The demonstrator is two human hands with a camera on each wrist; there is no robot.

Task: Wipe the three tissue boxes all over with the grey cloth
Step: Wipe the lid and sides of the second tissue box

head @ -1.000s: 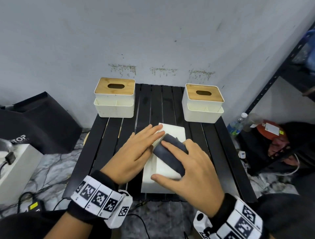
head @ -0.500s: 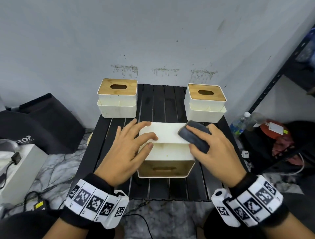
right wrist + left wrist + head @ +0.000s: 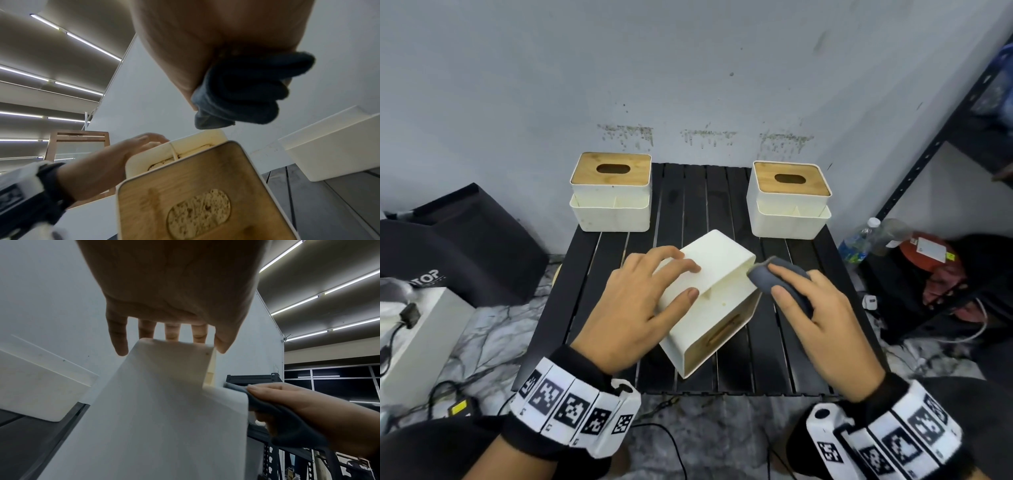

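head view: the tipped tissue box [image 3: 717,294] lies on its side near the middle of the table [image 3: 774,359], its long axis running diagonally from near-left to far-right, wooden lid facing the person. the left hand [image 3: 633,308] rests spread on its upper face, a loose grip with thumb at the ledge, steadying it. the right hand [image 3: 822,311], just beside the box's right end, has its grip curled round the grey cloth [image 3: 767,275], which touches that end, so the right is the nearer hand for the wipe.

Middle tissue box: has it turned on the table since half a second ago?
Yes. The middle tissue box was square to the table slats; now it sits skewed, its wooden lid end swung right, toward the right hand.
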